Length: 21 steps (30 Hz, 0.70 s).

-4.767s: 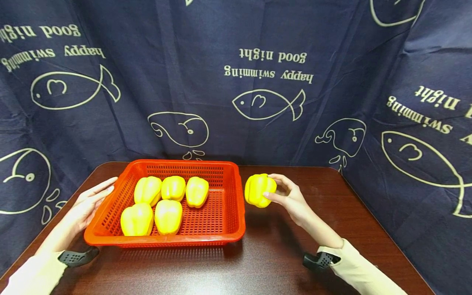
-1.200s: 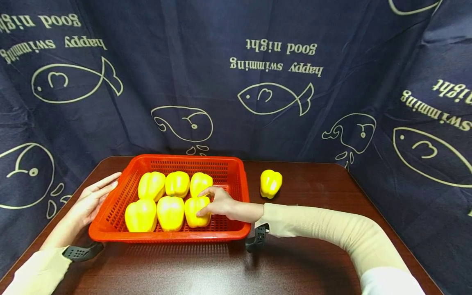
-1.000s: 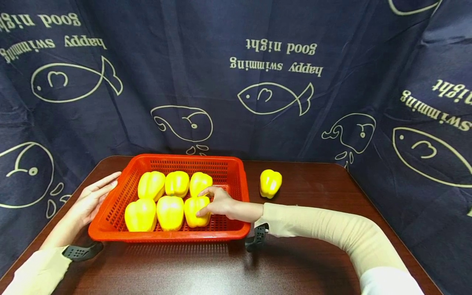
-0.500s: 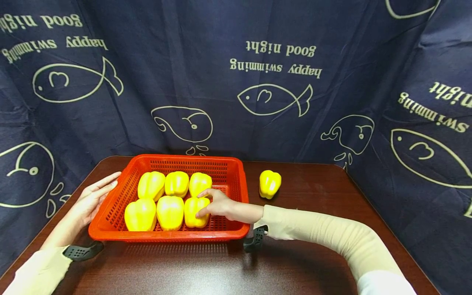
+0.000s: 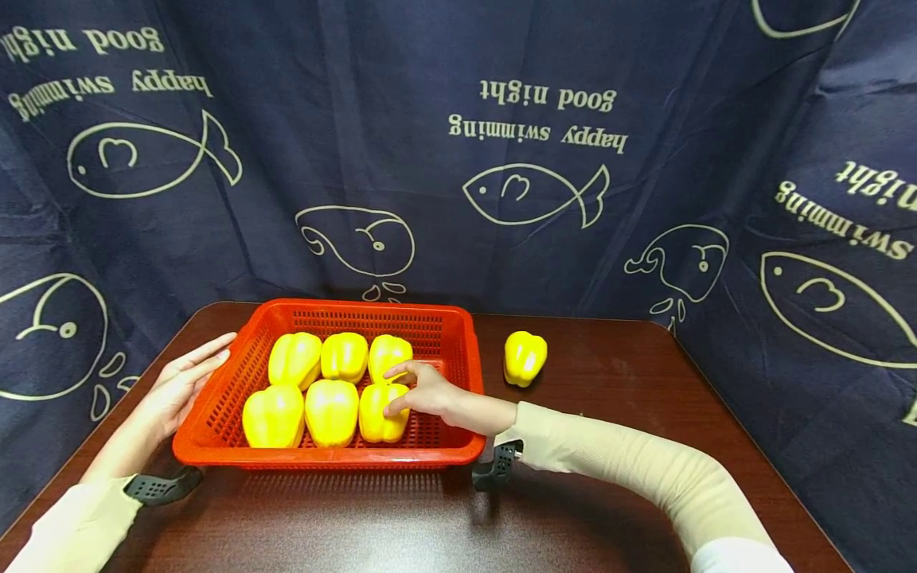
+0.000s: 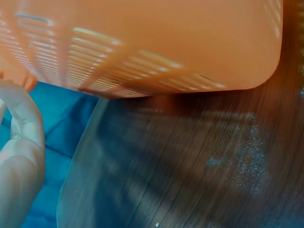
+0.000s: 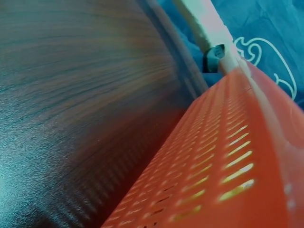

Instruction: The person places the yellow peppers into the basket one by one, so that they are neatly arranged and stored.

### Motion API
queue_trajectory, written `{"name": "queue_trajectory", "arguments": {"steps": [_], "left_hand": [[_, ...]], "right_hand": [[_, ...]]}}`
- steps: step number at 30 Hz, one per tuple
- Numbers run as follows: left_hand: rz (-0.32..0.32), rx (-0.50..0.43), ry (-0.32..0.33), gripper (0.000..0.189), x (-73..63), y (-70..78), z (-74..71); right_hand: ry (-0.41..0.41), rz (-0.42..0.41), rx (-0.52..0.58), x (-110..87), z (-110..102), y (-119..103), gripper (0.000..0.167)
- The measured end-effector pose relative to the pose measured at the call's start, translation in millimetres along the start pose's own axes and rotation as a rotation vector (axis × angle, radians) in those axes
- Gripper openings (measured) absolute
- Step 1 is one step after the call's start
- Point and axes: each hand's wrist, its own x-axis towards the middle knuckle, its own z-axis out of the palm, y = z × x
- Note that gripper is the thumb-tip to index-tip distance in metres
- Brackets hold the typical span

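An orange-red slotted plastic basket (image 5: pixel 329 456) stands on the table with several yellow bell peppers in two rows. Inside it, my right hand (image 5: pixel 430 394) holds the front-right bell pepper (image 5: pixel 380 422), thumb on its near side and fingers over its far side. My left hand (image 5: pixel 175 390) touches the basket's left side with fairly straight fingers; in the left wrist view, part of that hand (image 6: pixel 21 152) shows beside the basket wall (image 6: pixel 190 28). Another yellow bell pepper (image 5: pixel 525 358) sits on the table right of the basket. The right wrist view shows mostly the basket's slotted front wall (image 7: pixel 204 166).
The dark brown wooden table (image 5: pixel 609 374) ends at a back edge against a navy curtain (image 5: pixel 430 95) printed with fish and whales. More bell peppers (image 5: pixel 331 414) fill the basket's left and middle. Grey straps (image 5: pixel 163 487) circle both wrists.
Earlier my right hand held a bell pepper in the air right of the basket. Now it is inside, with a pepper at front right, and one shows on the table. Lately, almost still.
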Motion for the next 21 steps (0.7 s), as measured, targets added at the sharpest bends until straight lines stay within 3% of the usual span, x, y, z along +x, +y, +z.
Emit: {"name": "queue_trajectory", "arguments": {"steps": [11, 21], "left_hand": [[-0.010, -0.003, -0.010, 0.044, 1.9, -0.2, 0.1], [-0.010, 0.040, 0.021, 0.043, 0.3, 2.2, 1.7]], "right_hand": [[0.023, -0.048, 0.024, -0.7, -15, -5, 0.049], [0.036, -0.234, -0.043, -8.5, -41, -25, 0.052]]}}
